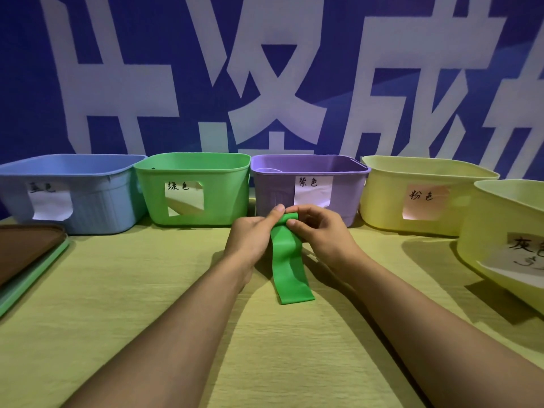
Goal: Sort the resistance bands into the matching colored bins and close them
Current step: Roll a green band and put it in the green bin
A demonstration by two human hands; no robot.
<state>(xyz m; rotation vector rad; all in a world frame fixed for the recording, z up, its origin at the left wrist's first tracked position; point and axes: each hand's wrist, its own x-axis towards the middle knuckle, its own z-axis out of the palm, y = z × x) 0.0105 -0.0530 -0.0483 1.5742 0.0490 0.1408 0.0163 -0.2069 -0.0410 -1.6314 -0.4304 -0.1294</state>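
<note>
One green band [290, 260] hangs mid-desk, top end pinched by both hands, left hand [250, 234] & right hand [316, 231] close together, lower end resting on desk [147, 290]. Bare desk toward near edge. Five open bins along far edge; green bin [192, 189] back-left, purple bin [309, 187] just behind hands. Lids [26, 254] at left edge.

Handwritten paper labels mark the bins: 绿色 on the green bin [192, 189], 紫色 on the purple bin [309, 187], 粉色 on the first yellow bin [421, 195]. The blue bin [70, 192] label's first character is unclear, followed by 色. The nearest yellow bin [506, 231] shows 灰色, and the blue banner [176, 69] behind bears large white characters, cropped, one reading 成.
</note>
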